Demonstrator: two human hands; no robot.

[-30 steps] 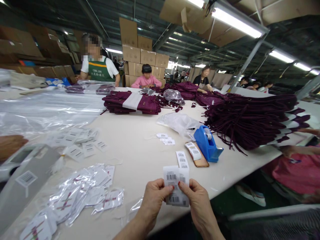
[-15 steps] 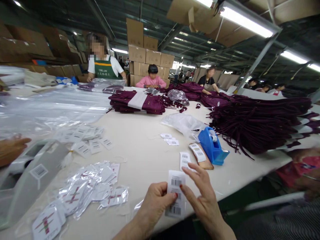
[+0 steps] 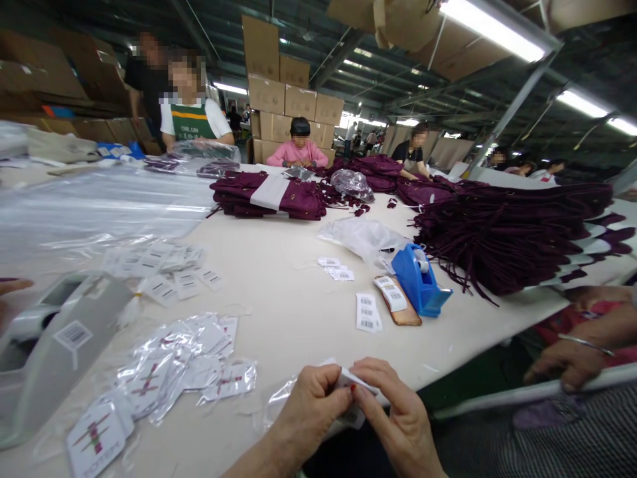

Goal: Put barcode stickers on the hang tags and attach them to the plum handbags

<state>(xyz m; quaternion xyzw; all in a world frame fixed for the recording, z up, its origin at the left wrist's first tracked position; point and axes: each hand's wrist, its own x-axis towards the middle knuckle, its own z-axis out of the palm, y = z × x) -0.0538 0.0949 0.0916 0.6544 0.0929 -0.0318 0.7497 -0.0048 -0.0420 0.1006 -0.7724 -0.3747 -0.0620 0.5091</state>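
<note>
Near the table's front edge, my left hand (image 3: 316, 403) pinches a white barcode label sheet (image 3: 352, 380) between thumb and fingers. My right hand (image 3: 393, 405) closes on the sheet's other side, its fingertips meeting the left ones. The sheet is bent, and most of its print is hidden by my fingers. Beyond my hands lies another barcode label sheet (image 3: 367, 312). Beside it, a brown phone-like slab (image 3: 412, 315) carries a further label strip (image 3: 391, 292). A blue tape dispenser (image 3: 415, 279) stands against that slab. Several bagged printed tags (image 3: 149, 378) are piled to my left.
A grey tape dispenser (image 3: 94, 332) stands at the left, near loose barcode tags (image 3: 164, 265). Stacked dark purple garments (image 3: 502, 232) fill the right; a banded bundle (image 3: 298, 196) lies at the back. Co-workers sit and stand around the table; another person's hand (image 3: 567, 362) is at right.
My right hand has come down from beside the label sheet and now grips it. The sheet, flat to view before, is bent between both hands. My view has shifted slightly.
</note>
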